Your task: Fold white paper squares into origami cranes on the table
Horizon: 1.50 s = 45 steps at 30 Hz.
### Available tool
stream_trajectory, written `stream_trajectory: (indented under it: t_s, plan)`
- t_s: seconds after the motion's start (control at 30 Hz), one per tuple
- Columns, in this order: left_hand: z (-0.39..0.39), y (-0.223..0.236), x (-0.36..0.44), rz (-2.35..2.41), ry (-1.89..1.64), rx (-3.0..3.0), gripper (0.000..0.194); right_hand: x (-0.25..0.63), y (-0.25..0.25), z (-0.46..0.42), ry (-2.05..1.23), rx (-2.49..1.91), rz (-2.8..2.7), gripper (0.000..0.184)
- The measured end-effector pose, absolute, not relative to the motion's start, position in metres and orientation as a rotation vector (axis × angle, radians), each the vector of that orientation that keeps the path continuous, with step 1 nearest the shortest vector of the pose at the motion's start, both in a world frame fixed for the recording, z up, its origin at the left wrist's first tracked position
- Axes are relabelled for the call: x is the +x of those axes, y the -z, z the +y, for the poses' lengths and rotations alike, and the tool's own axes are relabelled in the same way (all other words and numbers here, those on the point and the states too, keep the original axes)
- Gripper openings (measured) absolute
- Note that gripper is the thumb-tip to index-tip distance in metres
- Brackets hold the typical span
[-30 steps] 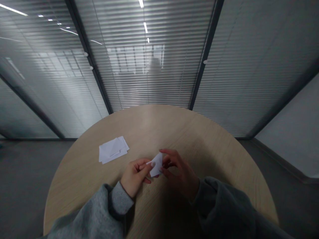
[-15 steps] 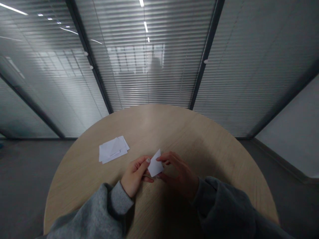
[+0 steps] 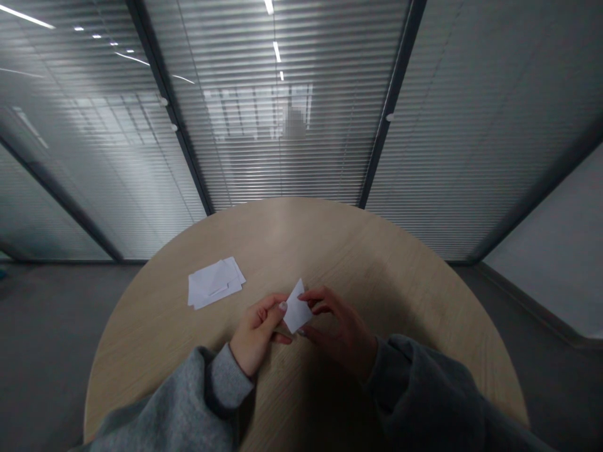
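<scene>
The left hand [image 3: 258, 325] pinches the left edge of a small folded piece of white paper [image 3: 296, 309] between thumb and fingers; the right hand [image 3: 340, 326], its fingers curled and parted, touches the right side. The paper is above the round, light wood-grain counter [image 3: 301, 242], right of some overlapping white sheets [image 3: 210, 284].

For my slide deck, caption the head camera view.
Both hands hold a small white paper beside loose sheets on a round wooden table.

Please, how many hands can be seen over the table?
2. The left hand grips the left side of the small white paper; the right hand touches its right side.
</scene>
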<state>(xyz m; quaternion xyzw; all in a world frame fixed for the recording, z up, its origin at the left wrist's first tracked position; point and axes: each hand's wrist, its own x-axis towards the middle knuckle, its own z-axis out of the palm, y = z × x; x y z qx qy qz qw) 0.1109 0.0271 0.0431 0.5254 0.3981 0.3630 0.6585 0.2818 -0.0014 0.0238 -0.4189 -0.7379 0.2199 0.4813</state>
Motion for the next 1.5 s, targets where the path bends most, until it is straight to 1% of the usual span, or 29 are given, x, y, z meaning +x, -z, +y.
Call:
stream_trajectory:
  t_s: [0.13,0.33,0.5,0.8,0.93,1.07,1.37,1.5]
  plan:
    - [0.0275,-0.0426,0.1115,0.906,-0.834,1.192,0.047,0.2818,-0.0242,-0.0014,-0.551,-0.98,-1.781,0.03]
    - [0.0281,-0.041,0.1104,0.908,-0.834,1.191,0.05,0.2812,-0.0208,-0.0006,-0.541,-1.02,-1.781,0.042]
    - [0.0278,-0.0416,0.1098,0.901,-0.832,1.215,0.05,0.2815,-0.0213,-0.0006,-0.552,-0.98,-1.793,0.042]
    - [0.0252,-0.0399,0.111,0.875,-0.778,1.249,0.049,0.2831,-0.0217,0.0012,-0.483,-0.942,-1.769,0.034]
    - [0.0226,-0.041,0.1114,0.849,-0.768,1.265,0.053,0.2853,-0.0221,0.0044,-0.431,-0.963,-1.739,0.028]
    - [0.0234,-0.0403,0.1122,0.843,-0.748,1.24,0.057,0.2861,-0.0242,0.0054,-0.397,-0.88,-1.748,0.022]
    - [0.0283,-0.0355,0.111,0.832,-0.703,1.176,0.058,0.2856,-0.0247,0.0042,-0.419,-0.87,-1.778,0.019]
    - [0.0284,-0.0344,0.1111,0.811,-0.725,1.174,0.053,0.2861,-0.0249,0.0037,-0.439,-0.861,-1.812,0.018]
